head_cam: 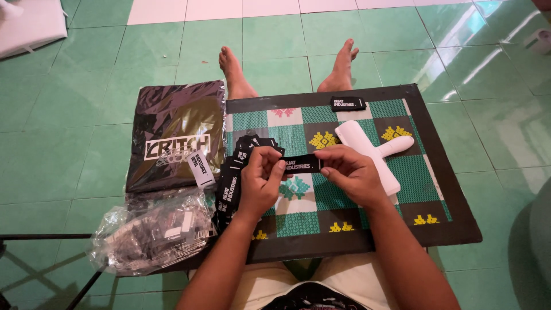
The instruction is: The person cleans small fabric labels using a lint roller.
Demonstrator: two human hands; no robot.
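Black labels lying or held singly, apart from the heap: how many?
2: one label stretched between the left hand and right hand, one label at the board's far edge. The heap may hide more.

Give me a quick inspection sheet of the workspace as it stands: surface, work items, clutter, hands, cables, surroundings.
Surface: patterned board with a dark border, lying on the green tiled floor.
Work items: black label strip stretched between both hands; stack of black labels beside it; one more label at the far edge; white handheld tool on the board.
Clutter: bagged dark garment; crumpled clear bag of tags.
Hands: left hand and right hand each pinch one end of the strip.
Cables: nothing seen.
Surroundings: the person's bare feet beyond the board; white sheet far left.
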